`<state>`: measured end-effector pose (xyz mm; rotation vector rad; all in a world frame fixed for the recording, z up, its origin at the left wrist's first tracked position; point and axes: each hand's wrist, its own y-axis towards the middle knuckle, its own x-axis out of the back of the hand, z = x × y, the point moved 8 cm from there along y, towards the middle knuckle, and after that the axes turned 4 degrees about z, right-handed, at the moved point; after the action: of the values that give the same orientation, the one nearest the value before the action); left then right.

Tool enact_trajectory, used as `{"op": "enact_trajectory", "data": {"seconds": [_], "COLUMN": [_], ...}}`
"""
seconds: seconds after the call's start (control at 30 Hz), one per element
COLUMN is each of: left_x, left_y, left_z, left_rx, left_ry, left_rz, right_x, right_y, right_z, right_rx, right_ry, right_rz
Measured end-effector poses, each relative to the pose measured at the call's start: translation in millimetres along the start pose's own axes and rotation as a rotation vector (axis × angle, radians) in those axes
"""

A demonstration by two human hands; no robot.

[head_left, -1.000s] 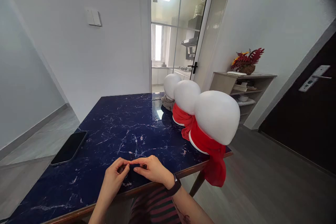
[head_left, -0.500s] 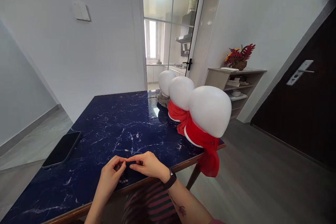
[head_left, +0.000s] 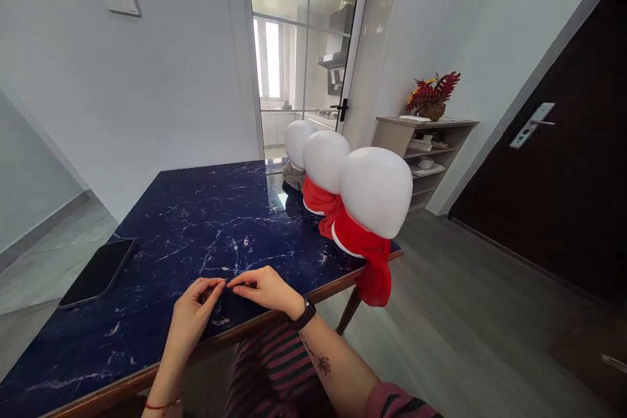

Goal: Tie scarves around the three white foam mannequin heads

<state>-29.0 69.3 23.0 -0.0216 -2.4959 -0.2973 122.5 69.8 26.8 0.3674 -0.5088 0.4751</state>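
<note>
My left hand (head_left: 191, 313) is over the near part of the blue marbled table (head_left: 196, 209), thumb and index finger pinched together. Whatever may be in that pinch is too small to make out. Just right of it is my right hand (head_left: 268, 289), its index finger stretched toward the left fingertips with a narrow gap. The right thumb lies a little below that finger, and nothing shows between them. A dark wristband (head_left: 304, 315) is on the right wrist, and a red cord (head_left: 164, 405) circles the left one.
A black phone (head_left: 98, 273) lies at the table's left. Three white rounded forms stand along the right edge; the nearest (head_left: 376, 191) has a red cloth (head_left: 377, 274) hanging over the edge. Beyond are a shelf unit (head_left: 426, 121), a glass door (head_left: 298, 65) and a dark door (head_left: 543, 111).
My fingertips have drawn slightly apart; before, the right index finger touched the left fingertips. The whole view has shifted, so the scene sits further left and higher.
</note>
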Motion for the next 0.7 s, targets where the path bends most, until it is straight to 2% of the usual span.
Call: {"op": "enact_trajectory", "data": {"seconds": [0.1,0.3,0.57,0.7], "left_x": [-0.8,-5.9,-12.4,-12.2], "left_y": [-0.7,-1.4,0.0,-0.2], "left_z": [-0.5,-0.2,2.0,-3.3], "left_rx": [-0.004,0.006,-0.035,-0.046], "left_ry": [0.025,0.019,0.056,0.058], "left_rz": [0.021,0.083,0.111,0.096], "right_x": [2.9,3.1,0.0,1.9], "right_y": [0.2,0.9,0.7,0.7], "right_z": [-0.6,-1.2,-2.7,-1.0], "right_rx": [-0.009,-0.021,-0.036,-0.015], "right_ry": [0.021,0.025,0.005,0.073], "right_rz": [-0.043,-0.043,-0.018,-0.037]}}
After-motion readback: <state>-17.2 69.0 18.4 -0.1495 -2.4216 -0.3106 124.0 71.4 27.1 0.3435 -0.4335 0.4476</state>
